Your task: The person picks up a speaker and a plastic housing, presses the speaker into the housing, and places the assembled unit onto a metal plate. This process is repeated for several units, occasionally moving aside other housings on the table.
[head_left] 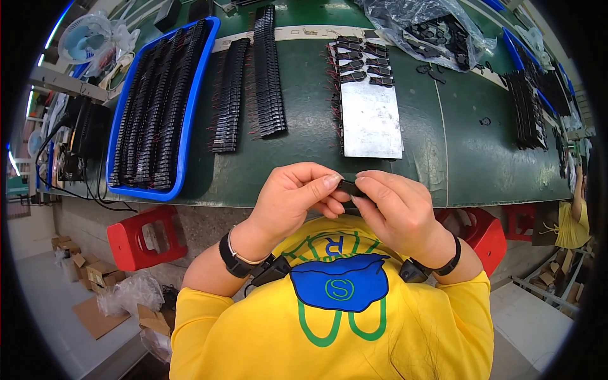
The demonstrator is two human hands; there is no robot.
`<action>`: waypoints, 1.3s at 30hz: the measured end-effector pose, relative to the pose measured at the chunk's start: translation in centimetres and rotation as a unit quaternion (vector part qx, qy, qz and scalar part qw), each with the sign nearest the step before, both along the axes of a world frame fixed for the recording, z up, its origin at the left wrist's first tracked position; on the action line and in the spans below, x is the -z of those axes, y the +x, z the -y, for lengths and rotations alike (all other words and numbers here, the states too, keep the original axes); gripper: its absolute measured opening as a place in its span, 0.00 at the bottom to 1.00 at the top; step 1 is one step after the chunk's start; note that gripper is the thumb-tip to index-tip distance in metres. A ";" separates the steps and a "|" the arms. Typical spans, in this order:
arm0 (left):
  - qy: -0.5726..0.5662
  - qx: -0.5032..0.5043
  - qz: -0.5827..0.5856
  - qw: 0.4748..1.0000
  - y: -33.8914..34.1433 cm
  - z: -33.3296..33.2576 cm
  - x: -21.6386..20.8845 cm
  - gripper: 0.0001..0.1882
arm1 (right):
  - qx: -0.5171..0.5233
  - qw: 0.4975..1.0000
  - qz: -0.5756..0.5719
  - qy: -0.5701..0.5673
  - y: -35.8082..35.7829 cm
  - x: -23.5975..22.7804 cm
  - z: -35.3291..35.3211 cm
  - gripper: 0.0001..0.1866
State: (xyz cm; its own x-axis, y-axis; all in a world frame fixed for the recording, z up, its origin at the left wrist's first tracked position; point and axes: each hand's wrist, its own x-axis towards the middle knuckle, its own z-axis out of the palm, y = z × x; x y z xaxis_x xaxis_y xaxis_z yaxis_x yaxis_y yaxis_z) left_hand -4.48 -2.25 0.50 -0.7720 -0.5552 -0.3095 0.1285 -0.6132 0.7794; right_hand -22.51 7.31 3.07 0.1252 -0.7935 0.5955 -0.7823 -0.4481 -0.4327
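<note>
A small black plastic part (348,187) is pinched between both hands, just in front of the table's near edge. My left hand (297,193) grips its left end with thumb and forefinger. From the other side, my right hand (396,199) closes on it with thumb and fingers, hiding much of its shape. Beyond my hands lies a flat white metal plate (372,120), with several small black parts (367,61) laid in two columns on its far half. Red wire ends stick out along the plate's left side.
A blue tray (180,171) packed with rows of black parts stands on the left. Two long rows of black parts (266,76) lie beside it on the green table (304,145). A clear plastic bag (405,19) of black pieces sits far right; red stools (145,237) stand below.
</note>
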 end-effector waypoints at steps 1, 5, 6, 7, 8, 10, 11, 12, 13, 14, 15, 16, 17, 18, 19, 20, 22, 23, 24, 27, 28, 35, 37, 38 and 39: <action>-0.002 -0.001 0.001 1.000 0.0 -0.1 0.0 0.09 | 0.000 1.000 0.001 0.000 0.0 0.1 0.0 0.16; -0.012 0.000 -0.006 1.000 0.1 -0.2 -0.1 0.09 | 0.004 1.000 0.005 -0.006 0.1 0.3 -0.1 0.16; -0.013 0.002 -0.005 1.000 0.1 -0.2 -0.2 0.09 | 0.004 1.000 0.006 -0.009 0.1 0.4 -0.1 0.16; -0.013 -0.002 -0.012 1.000 0.1 -0.2 -0.2 0.08 | 0.006 1.000 0.007 -0.009 0.2 0.4 -0.1 0.16; -0.014 -0.006 -0.018 1.000 0.2 -0.3 -0.2 0.08 | 0.005 1.000 0.004 -0.014 0.2 0.5 0.0 0.16; -0.015 -0.007 -0.023 1.000 0.2 -0.4 -0.3 0.07 | 0.004 1.000 0.000 -0.024 0.2 0.6 0.1 0.16; -0.062 -0.013 -0.001 0.998 0.3 -0.5 -0.4 0.07 | 0.006 1.000 0.001 -0.024 0.3 0.6 0.1 0.16; -0.109 -0.018 0.019 0.994 0.3 -0.6 -0.5 0.07 | 0.007 1.000 0.002 -0.025 0.4 0.6 0.1 0.16; -0.156 -0.022 0.040 0.987 0.3 -0.8 -0.6 0.07 | 0.008 1.000 0.004 -0.026 0.6 0.6 0.1 0.17; -0.157 -0.018 0.041 0.987 0.4 -0.8 -0.7 0.07 | 0.010 1.000 0.006 -0.027 0.6 0.6 0.1 0.17; -0.168 -0.028 0.030 0.985 0.4 -0.9 -0.7 0.07 | 0.014 1.000 0.007 -0.027 0.6 0.6 0.1 0.17; -0.180 -0.037 0.019 0.983 0.4 -0.9 -0.7 0.07 | 0.005 0.999 0.022 -0.024 0.5 0.7 0.1 0.17; -0.192 -0.047 0.009 0.980 0.5 -0.9 -0.7 0.08 | -0.005 0.999 0.037 -0.022 0.5 0.8 0.3 0.17; -0.195 -0.044 0.011 0.980 0.6 -0.8 -0.7 0.08 | -0.015 0.998 0.053 -0.020 0.4 0.8 0.4 0.18; -0.214 -0.049 -0.006 0.976 0.7 -0.8 -0.6 0.08 | -0.011 0.998 0.055 -0.023 0.3 0.7 0.4 0.18; -0.232 -0.054 -0.024 0.971 0.8 -0.7 -0.5 0.08 | -0.022 0.990 0.133 0.047 0.0 0.5 0.3 0.17; -0.252 -0.056 -0.041 0.965 0.9 -0.6 -0.3 0.08 | -0.046 0.940 0.283 0.184 -0.4 0.1 0.0 0.17; -0.265 -0.061 -0.046 0.961 1.0 -0.6 -0.2 0.08 | -0.045 0.940 0.284 0.181 -0.4 0.2 -0.1 0.17; -0.278 -0.066 -0.052 0.957 0.9 -0.7 -0.2 0.08 | -0.057 0.931 0.303 0.194 -0.4 0.4 -0.1 0.16; -0.309 -0.071 -0.055 0.947 0.8 -0.8 0.0 0.08 | -0.082 0.910 0.341 0.221 -0.3 0.9 0.0 0.15; -0.326 -0.074 -0.053 0.941 0.7 -0.9 0.1 0.08 | -0.078 0.919 0.330 0.201 -0.3 1.0 0.0 0.14; -0.338 -0.062 -0.052 0.938 0.8 -0.6 0.0 0.07 | -0.066 0.957 0.261 0.108 -0.1 1.1 0.4 0.11; -0.363 -0.036 -0.047 0.930 1.0 -0.5 0.1 0.07 | -0.075 0.965 0.239 0.072 -0.1 1.2 0.5 0.10; -0.363 -0.036 -0.047 0.930 1.0 -0.5 0.1 0.07 | -0.080 0.969 0.229 0.054 0.0 1.3 0.6 0.09; -0.360 -0.036 -0.043 0.931 1.0 -0.6 0.0 0.07 | -0.079 0.969 0.229 0.054 0.0 1.3 0.6 0.09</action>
State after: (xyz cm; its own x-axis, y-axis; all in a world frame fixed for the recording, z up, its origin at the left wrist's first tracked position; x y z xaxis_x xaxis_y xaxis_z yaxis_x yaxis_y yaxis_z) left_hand -3.46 -1.63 0.46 -0.7290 -0.6468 0.2241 0.2300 0.0768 0.9701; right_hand -22.52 6.67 1.78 -0.0068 -0.8464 0.5324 -0.4227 -0.4801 -0.7686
